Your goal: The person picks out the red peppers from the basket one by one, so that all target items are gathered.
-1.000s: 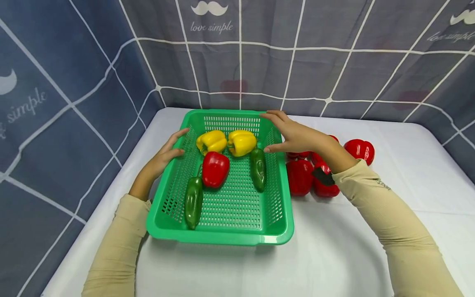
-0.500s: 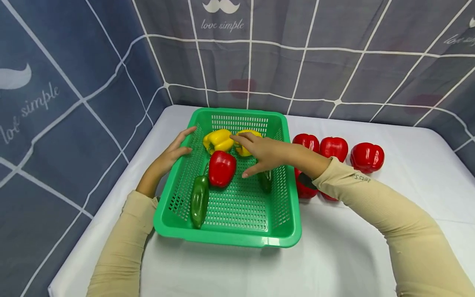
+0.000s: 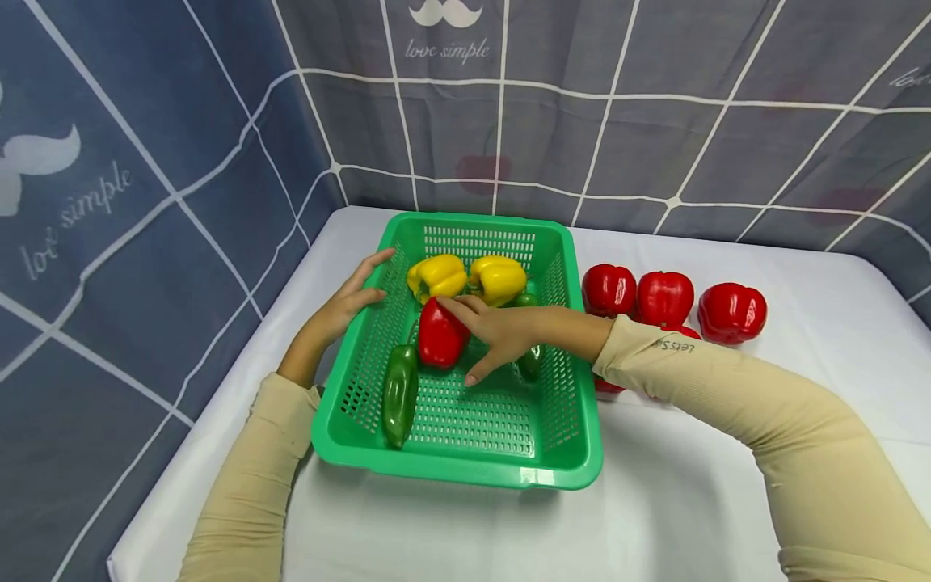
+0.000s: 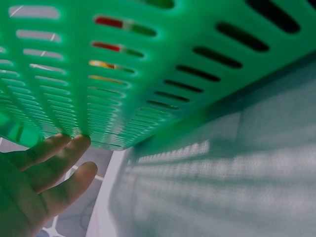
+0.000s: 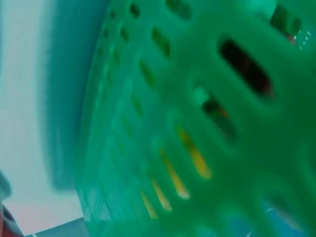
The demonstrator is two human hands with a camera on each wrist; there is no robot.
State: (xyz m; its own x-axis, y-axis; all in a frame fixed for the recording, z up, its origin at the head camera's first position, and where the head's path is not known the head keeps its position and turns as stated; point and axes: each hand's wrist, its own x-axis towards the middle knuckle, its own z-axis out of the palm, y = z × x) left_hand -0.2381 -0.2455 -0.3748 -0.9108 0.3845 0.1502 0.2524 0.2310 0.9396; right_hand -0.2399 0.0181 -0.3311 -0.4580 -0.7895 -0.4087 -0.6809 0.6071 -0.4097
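A green plastic basket point(image 3: 465, 466) stands on the white tabletop. Inside lie two yellow bell peppers point(image 3: 440, 276), a red bell pepper point(image 3: 435, 338), a long green pepper point(image 3: 399, 396) at left and another green pepper point(image 3: 530, 364) at right, partly behind my right arm. My right hand point(image 3: 505, 330) reaches over the right rim; its fingertips overlap the red pepper's upper right, and the thumb points down, apart from it. Whether they touch I cannot tell. At the left rim is my left hand point(image 3: 336, 314), fingers extended; in the left wrist view its fingertips point(image 4: 81, 141) meet the basket's outer wall.
Several red bell peppers point(image 3: 731, 313) lie on the table right of the basket, some partly behind the right sleeve. A grey-blue curtain with white lines point(image 3: 582, 129) hangs behind and at left. The right wrist view is mostly blurred basket wall point(image 5: 197, 148).
My right hand has moved from the basket's right rim inward and down to the red pepper. The left hand stays at the left rim. The whole head view has shifted slightly.
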